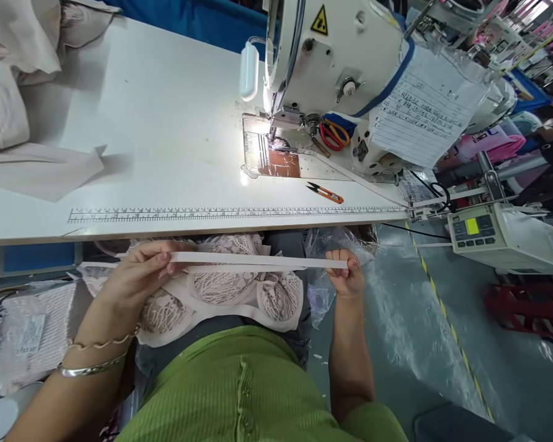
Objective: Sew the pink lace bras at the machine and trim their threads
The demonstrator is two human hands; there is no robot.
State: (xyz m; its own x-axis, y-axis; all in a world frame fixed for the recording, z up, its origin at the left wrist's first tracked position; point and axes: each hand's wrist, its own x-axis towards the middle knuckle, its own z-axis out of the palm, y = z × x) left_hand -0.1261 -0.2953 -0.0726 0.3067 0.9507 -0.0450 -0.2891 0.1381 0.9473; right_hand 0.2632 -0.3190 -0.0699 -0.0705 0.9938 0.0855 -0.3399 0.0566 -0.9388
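A pale elastic strip [258, 261] is stretched taut between my two hands, just below the table's front edge. My left hand [136, 279] pinches its left end, fingers closed. My right hand [345, 273] is a closed fist gripping its right end. Under the strip, a pink lace bra [225, 294] lies in my lap over the green top. A printed ruler [230, 213] runs along the table's front edge right above the strip.
A white sewing machine [332, 55] stands at the back right of the white table [142, 135], with orange thread snips [325, 193] and red-handled scissors [334, 134] near it. Pale fabric pieces [23, 92] lie at the left. A control box [502, 236] sits to the right.
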